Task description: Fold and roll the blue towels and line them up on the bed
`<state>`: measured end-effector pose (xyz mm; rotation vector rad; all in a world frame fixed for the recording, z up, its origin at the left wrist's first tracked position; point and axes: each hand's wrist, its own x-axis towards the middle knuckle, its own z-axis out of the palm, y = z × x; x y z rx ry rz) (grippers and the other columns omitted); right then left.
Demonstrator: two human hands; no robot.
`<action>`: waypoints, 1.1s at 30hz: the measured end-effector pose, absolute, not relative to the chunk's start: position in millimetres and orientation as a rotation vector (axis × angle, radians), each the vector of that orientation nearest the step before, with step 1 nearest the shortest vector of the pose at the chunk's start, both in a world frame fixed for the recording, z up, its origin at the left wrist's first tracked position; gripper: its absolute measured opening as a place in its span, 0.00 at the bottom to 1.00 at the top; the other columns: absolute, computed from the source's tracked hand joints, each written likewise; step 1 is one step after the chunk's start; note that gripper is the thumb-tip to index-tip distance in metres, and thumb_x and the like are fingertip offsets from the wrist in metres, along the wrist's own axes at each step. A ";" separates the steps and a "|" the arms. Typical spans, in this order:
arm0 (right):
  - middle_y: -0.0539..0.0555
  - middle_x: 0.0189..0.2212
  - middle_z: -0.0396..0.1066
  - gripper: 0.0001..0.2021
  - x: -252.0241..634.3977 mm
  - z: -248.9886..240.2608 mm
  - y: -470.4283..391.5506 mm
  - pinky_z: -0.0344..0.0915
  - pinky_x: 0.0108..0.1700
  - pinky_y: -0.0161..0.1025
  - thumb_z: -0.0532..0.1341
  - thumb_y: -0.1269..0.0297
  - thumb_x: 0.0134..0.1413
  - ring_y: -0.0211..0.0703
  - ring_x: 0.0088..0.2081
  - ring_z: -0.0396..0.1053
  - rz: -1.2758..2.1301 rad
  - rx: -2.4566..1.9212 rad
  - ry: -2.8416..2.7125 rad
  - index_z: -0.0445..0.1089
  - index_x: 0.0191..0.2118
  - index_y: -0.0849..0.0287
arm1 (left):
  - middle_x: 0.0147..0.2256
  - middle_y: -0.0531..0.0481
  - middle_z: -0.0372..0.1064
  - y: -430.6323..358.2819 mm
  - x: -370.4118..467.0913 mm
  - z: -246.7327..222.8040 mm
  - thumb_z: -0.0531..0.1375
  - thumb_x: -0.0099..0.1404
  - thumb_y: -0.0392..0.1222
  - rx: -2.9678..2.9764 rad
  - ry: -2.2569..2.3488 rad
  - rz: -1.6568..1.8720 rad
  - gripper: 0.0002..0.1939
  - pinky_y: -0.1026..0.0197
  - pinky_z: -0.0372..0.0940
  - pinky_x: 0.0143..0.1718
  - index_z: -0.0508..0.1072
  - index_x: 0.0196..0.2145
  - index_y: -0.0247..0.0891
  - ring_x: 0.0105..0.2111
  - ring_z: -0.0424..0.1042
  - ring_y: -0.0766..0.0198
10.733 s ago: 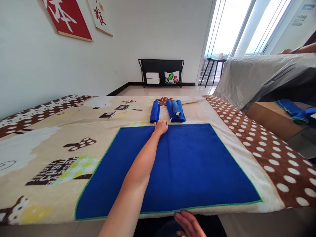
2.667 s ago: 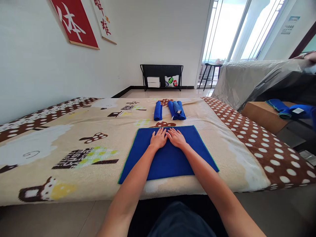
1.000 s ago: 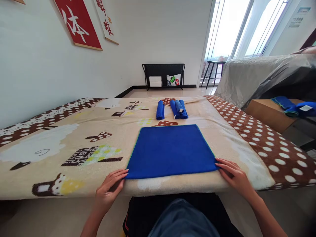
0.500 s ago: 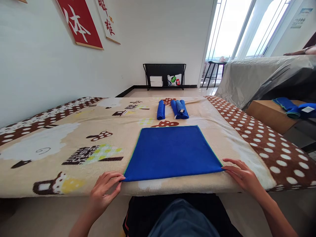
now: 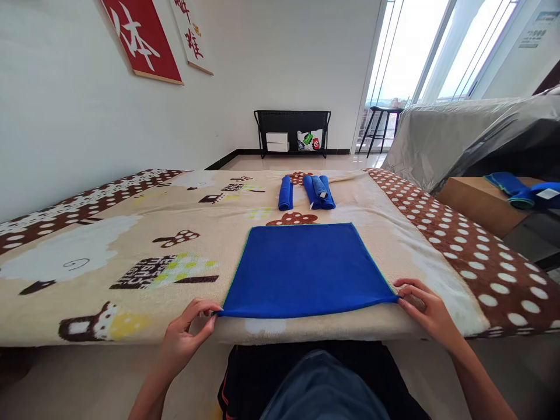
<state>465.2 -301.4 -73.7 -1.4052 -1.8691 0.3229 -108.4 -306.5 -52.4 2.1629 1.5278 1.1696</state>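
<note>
A blue towel [image 5: 301,268] with green edging lies spread out flat on the patterned blanket, its near edge close to the blanket's front. My left hand [image 5: 188,326] pinches its near left corner between thumb and fingers. At the near right corner, my right hand [image 5: 426,309] has the same kind of pinch on the cloth. The near edge is pulled between both hands and looks slightly lifted. Beyond the towel lie a rolled blue towel [image 5: 286,193] and, to its right, a small group of rolled blue towels [image 5: 315,192], one resting on top.
The blanket [image 5: 236,233] covers a wide, low surface before me. On the right, more blue cloths [image 5: 516,189] rest on a cardboard box [image 5: 476,201] beside a plastic-covered object [image 5: 437,134]. A black rack [image 5: 291,125] stands against the far wall, and a stool [image 5: 380,125] near the window.
Both hands now grip the towel's near corners more tightly. The near edge has risen slightly and looks turned or bunched. The rolled towels stay put.
</note>
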 end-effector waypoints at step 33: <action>0.56 0.43 0.71 0.10 446.3 -97.1 -291.6 0.65 0.48 0.48 0.57 0.59 0.64 0.48 0.45 0.69 -0.113 -1.435 -1.874 0.76 0.42 0.51 | 0.58 0.45 0.67 -299.3 -70.7 -63.8 0.51 0.71 0.41 2.466 1.951 1.129 0.10 0.43 0.52 0.56 0.72 0.38 0.44 0.58 0.64 0.49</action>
